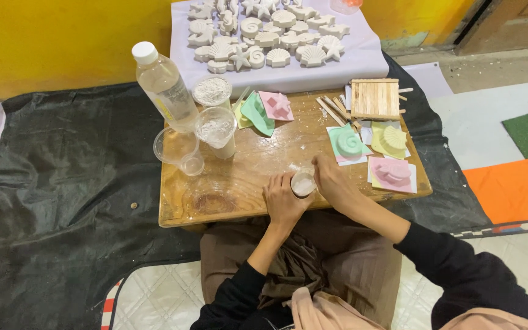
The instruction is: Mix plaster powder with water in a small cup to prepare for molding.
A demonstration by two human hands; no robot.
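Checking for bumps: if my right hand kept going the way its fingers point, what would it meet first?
Probably the green shell mould: the right hand, beside the small cup, points up the wooden table towards it, though depth is unclear.

Cup (303, 182) on low table (245, 177) between hands; bottle (166, 85) far left; moulds (368, 146) right; plaster shells (267, 30) on sheet (362, 58) behind table.

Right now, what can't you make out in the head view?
- Small cup: contents below the white surface, walled in by the left hand and right hand.
- Right fingertips: whether they grip a stirrer, too small to tell.
- Top rows of white shell casts: cut off by the upper edge.
- Orange-topped container: mostly cut off by the upper edge.
- Bottle label: too blurred.
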